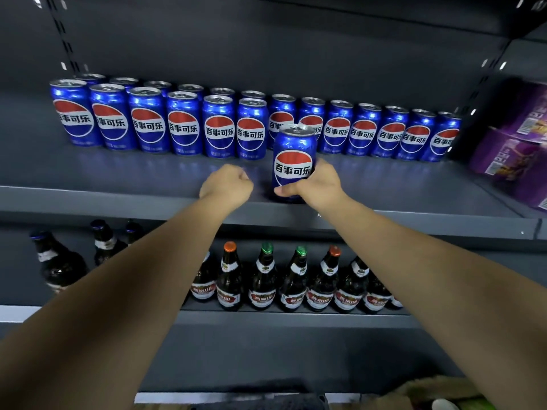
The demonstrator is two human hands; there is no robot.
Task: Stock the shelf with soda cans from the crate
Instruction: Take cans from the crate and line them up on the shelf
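Note:
My right hand (319, 184) grips a blue soda can (293, 156) upright, its base at the front of the grey shelf (118, 173). Just to its left, my left hand (226, 186) is curled into a fist and holds nothing, hovering at the shelf's front edge. Behind them, several blue soda cans (183, 122) stand in two rows on the left half of the shelf and a single row (390, 133) on the right half. The crate is not in view.
Purple boxes (515, 152) are stacked at the shelf's right end. On the lower shelf (296, 318) stand several brown glass bottles (263, 279). Dark bottles (59, 261) stand at its left. A slotted upright (63, 37) runs up the back panel.

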